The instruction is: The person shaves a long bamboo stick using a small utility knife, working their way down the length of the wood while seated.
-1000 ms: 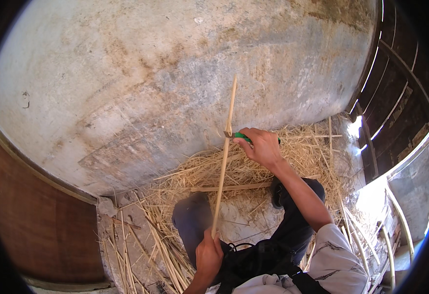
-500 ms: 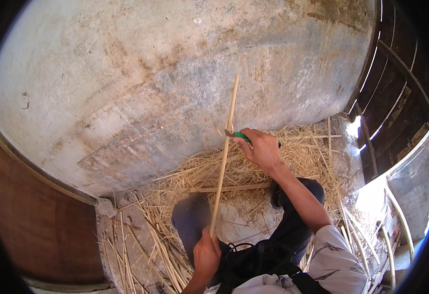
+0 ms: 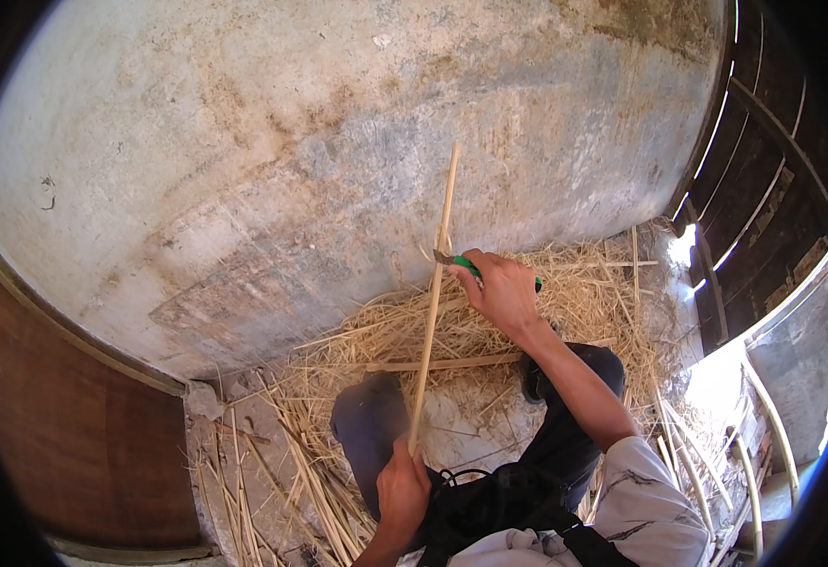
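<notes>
A long pale strip of split bamboo or wood (image 3: 430,340) slants up and away from me, between my knees. My left hand (image 3: 402,485) is closed round its near end. In my right hand (image 3: 505,291) is a green-handled knife (image 3: 466,266), fingers wrapped round the handle. Its dark blade lies against the strip above the middle, where a thin curl of shaving (image 3: 425,248) stands off to the left. The strip's far end points up in front of the wall.
A heap of shavings (image 3: 565,283) lies beyond my knees, against a stained wall (image 3: 338,170). Several long strips (image 3: 310,472) lie on the floor at left, and more poles (image 3: 752,491) stand at right. A brown panel (image 3: 74,416) is at far left, dark slatted boards (image 3: 763,189) at right.
The shaving at the blade now curls out to the left of the strip. Both hands and the strip have hardly shifted.
</notes>
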Demonstrator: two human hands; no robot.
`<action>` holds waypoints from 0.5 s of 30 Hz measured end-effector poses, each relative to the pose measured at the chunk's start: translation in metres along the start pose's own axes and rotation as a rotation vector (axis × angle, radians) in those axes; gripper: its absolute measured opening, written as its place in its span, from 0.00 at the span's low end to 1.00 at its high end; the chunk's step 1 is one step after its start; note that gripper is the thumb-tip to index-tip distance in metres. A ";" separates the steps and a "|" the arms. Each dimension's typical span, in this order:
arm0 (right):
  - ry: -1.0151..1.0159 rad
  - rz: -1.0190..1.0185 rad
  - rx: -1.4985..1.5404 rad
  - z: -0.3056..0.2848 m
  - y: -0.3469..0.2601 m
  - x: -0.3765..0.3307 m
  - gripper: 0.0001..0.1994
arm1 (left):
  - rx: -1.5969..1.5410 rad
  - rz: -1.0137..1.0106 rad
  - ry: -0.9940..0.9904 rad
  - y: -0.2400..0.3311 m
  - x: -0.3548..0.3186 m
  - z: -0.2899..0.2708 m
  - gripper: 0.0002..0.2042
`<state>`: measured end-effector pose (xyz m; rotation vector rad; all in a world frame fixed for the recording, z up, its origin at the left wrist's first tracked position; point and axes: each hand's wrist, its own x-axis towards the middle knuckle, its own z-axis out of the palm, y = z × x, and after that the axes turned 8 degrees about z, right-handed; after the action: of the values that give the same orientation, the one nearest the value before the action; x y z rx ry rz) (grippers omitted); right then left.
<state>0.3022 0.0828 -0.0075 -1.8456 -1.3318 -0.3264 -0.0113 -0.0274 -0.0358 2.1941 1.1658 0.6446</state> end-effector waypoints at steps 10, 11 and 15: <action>0.011 0.059 0.073 0.001 -0.003 0.000 0.15 | 0.001 -0.002 0.002 -0.003 0.000 0.008 0.12; -0.001 0.086 0.097 0.001 -0.004 0.000 0.14 | -0.007 0.005 0.010 -0.003 0.000 0.009 0.12; 0.020 0.070 0.122 -0.002 -0.003 0.002 0.14 | -0.036 0.004 0.012 -0.001 -0.001 0.007 0.12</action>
<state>0.3004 0.0829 -0.0037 -1.7783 -1.2429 -0.2212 -0.0081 -0.0295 -0.0417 2.1657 1.1472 0.6768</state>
